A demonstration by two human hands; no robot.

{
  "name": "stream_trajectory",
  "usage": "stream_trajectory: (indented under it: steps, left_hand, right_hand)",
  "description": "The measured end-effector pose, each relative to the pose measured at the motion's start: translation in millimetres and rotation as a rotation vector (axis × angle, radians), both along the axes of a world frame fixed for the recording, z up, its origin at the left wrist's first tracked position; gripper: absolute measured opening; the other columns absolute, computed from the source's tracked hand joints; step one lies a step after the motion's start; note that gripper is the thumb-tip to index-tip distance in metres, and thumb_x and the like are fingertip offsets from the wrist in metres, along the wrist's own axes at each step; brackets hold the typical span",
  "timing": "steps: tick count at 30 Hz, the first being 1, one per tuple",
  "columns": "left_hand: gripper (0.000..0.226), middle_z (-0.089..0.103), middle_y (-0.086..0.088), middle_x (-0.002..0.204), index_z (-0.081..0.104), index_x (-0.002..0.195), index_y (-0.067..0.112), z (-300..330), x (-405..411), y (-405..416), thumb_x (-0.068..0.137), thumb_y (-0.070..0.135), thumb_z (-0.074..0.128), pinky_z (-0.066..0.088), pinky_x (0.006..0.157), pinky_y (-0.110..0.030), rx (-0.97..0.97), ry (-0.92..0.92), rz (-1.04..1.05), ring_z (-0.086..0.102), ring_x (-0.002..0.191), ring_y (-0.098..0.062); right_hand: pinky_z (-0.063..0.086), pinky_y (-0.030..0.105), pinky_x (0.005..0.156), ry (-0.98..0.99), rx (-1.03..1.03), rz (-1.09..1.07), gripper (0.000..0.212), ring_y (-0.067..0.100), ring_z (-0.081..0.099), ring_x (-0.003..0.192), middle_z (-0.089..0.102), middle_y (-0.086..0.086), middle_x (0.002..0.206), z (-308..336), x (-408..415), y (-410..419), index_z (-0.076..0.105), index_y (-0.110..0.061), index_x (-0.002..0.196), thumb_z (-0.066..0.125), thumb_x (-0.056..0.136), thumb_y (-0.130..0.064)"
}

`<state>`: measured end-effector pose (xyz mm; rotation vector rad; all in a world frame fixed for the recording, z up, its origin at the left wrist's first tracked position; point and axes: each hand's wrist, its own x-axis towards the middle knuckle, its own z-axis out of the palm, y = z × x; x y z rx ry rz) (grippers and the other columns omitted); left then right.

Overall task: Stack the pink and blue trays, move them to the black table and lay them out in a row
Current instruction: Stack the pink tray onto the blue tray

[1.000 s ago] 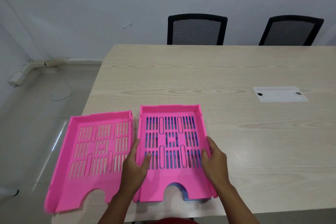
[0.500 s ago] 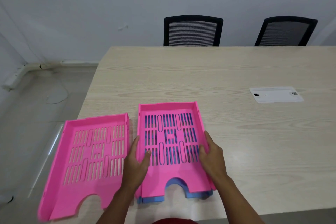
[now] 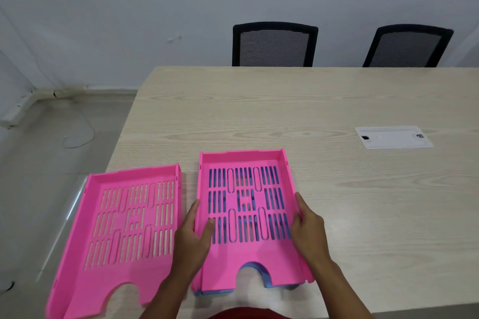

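Pale wood bench (image 3: 285, 111), 2 chairs behind. Your left hand (image 3: 193, 235) & right hand (image 3: 308, 225) clamp the pink-on-blue stack (image 3: 246, 215) by its sides, prob. to square it; lone pink tray (image 3: 124, 228) just left of stack.

Left hand (image 3: 193, 237): forearm reaching forward, fingers extended, thumb spread inward.
Right hand (image 3: 308, 230): forearm reaching forward, fingers curled, palm facing left.
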<state>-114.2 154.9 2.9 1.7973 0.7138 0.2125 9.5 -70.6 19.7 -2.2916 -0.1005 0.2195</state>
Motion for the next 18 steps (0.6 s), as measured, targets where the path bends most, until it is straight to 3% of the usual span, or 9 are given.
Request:
stream_trajectory:
  steps: [5,11,15,16,18]
  left_hand:
    - [0.065,0.033,0.009,0.153,0.033,0.153,0.027,3.5,-1.5,-2.3,0.095,0.021,0.062,0.024,0.114,-0.037,0.001,-0.013,-0.007,0.030,0.139,-0.012]
    - [0.064,0.035,0.014,0.147,0.036,0.152,0.026,1.1,0.2,4.2,0.094,0.023,0.064,0.028,0.118,-0.044,0.004,-0.005,0.032,0.036,0.142,-0.019]
    - [0.064,0.036,0.014,0.149,0.034,0.152,0.029,-0.6,-1.3,5.3,0.094,0.023,0.063,0.029,0.118,-0.043,0.001,-0.012,0.019,0.039,0.143,-0.020]
    - [0.064,0.037,0.012,0.151,0.034,0.152,0.029,0.1,-1.7,4.4,0.095,0.023,0.063,0.031,0.116,-0.038,0.012,-0.006,0.014,0.046,0.137,-0.019]
    - [0.065,0.039,0.008,0.150,0.032,0.153,0.030,1.2,-1.6,2.4,0.095,0.023,0.062,0.045,0.100,-0.018,0.029,0.014,0.006,0.062,0.098,-0.001]
  right_hand:
    - [0.047,0.011,0.050,0.011,0.016,-0.011,0.057,0.012,0.059,0.053,0.067,0.003,0.072,-1.2,-4.3,0.5,0.040,-0.016,0.151,0.041,0.097,0.002]
    - [0.049,0.027,0.054,0.026,0.022,-0.032,0.058,0.015,0.055,0.050,0.066,0.007,0.069,-3.4,-2.6,4.3,0.041,-0.017,0.151,0.042,0.096,0.001]
    - [0.050,0.026,0.054,0.025,0.026,-0.023,0.058,0.017,0.058,0.051,0.066,0.006,0.069,-3.8,-2.8,4.8,0.040,-0.018,0.151,0.042,0.097,0.000]
    - [0.052,0.028,0.055,0.023,0.025,-0.021,0.058,0.020,0.061,0.053,0.067,0.007,0.070,-4.6,-1.6,3.9,0.039,-0.018,0.152,0.041,0.097,0.000]
    - [0.055,0.032,0.059,0.020,0.018,-0.012,0.058,0.026,0.066,0.060,0.070,0.009,0.075,-5.2,0.6,2.5,0.039,-0.018,0.152,0.041,0.097,0.000]
